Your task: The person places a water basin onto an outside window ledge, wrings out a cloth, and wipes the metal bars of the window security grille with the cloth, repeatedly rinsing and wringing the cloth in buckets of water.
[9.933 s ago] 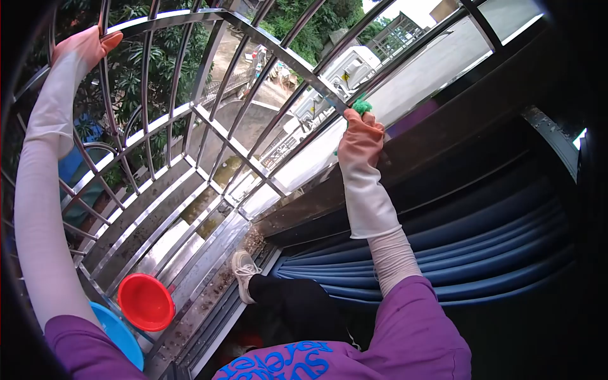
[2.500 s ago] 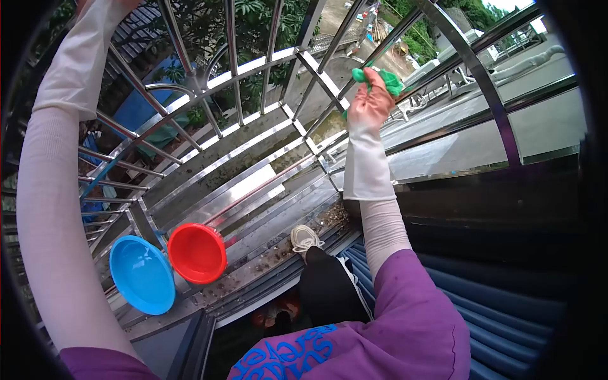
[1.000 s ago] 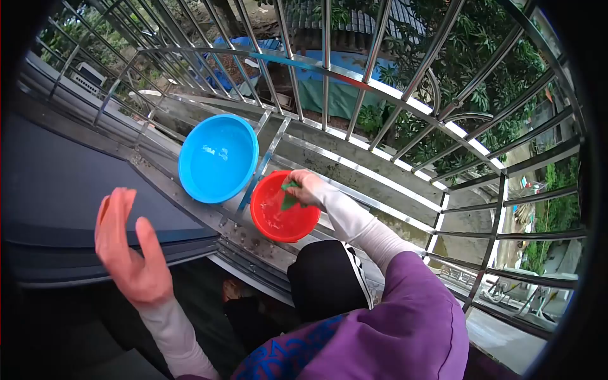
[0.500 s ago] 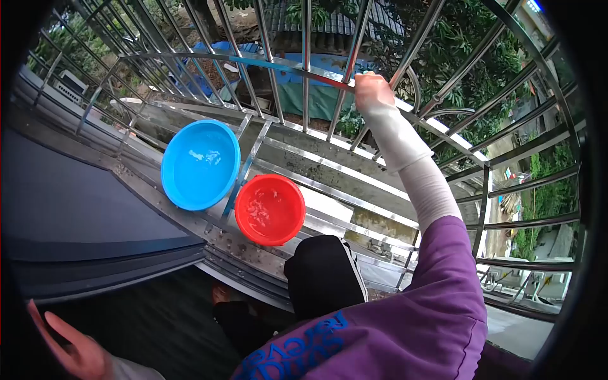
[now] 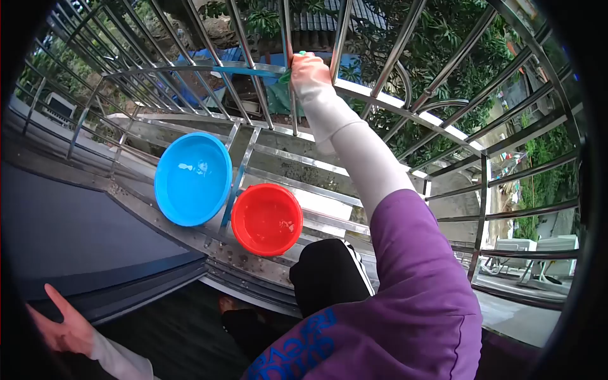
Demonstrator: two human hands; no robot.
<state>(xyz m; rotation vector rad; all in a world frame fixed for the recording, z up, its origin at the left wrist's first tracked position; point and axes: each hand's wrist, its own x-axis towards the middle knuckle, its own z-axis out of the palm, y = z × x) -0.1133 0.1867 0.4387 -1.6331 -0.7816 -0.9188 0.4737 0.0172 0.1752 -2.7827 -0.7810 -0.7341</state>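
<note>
My right hand (image 5: pixel 311 69), in a pale glove or long cuff, is closed around the horizontal metal rail (image 5: pixel 354 90) at the far side of the cage. A speck of green shows at its fingertips; I cannot make out what it is. Low at the left edge, my left hand (image 5: pixel 69 326) has its fingers apart and holds nothing, close to a dark grey panel (image 5: pixel 95 209). Between the hands, a blue basin (image 5: pixel 193 180) and a smaller red basin (image 5: pixel 266 221) stand side by side on the slatted metal floor, both with water in them.
Upright metal bars (image 5: pixel 405 44) curve around the far and right sides. My bent knee (image 5: pixel 329 275) is beside the red basin, above the sill track (image 5: pixel 247 278). Beyond the bars are trees, a tiled roof and white outdoor units (image 5: pixel 557 247).
My right hand has slid left along the rail. My left hand has shifted slightly upward, fingers still spread. The basins appear a little lower as the view tilts.
</note>
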